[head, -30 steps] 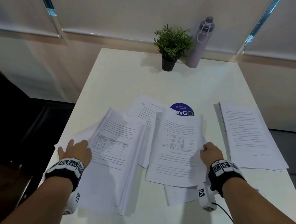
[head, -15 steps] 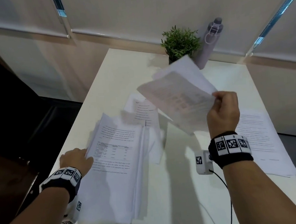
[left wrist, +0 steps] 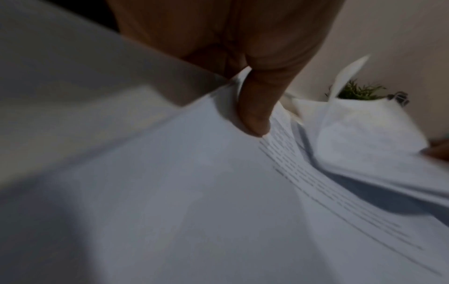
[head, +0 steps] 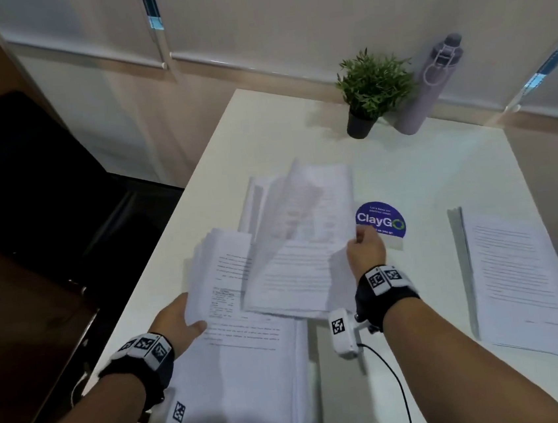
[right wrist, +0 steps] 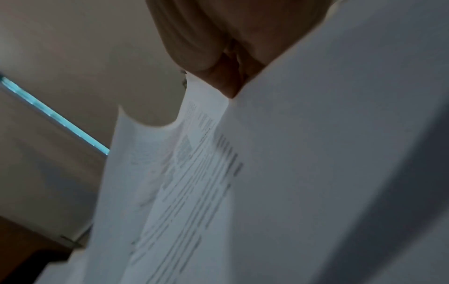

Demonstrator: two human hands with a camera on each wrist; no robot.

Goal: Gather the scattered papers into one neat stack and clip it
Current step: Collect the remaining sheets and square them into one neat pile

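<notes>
Gathering: the person has both hands in a spread of printed sheets on the white desk (head: 422, 175).
Right hand: the right hand (head: 366, 250) pinches a few loose sheets (head: 297, 264) by their right edge, thumb and fingers (right wrist: 226, 82) closed on the paper; the sheets hang over the pile, and one page curls upward, blurred.
Left hand: the left hand (head: 175, 320) holds the left edge of the big pile (head: 250, 345), thumb (left wrist: 255, 107) pressing down on the top page; the other fingers are hidden under the paper.
Big pile: it lies at the near left of the desk, edges fanned and uneven, reaching to the near rim.
Other papers: a flat stack (head: 519, 282) lies well apart on the right; more sheets (head: 255, 200) lie beyond the held ones.
Beyond: a round blue sticker (head: 383, 219) just beside the right hand, a small potted plant (head: 373, 87) and a lilac bottle (head: 430, 88) at the far edge.
</notes>
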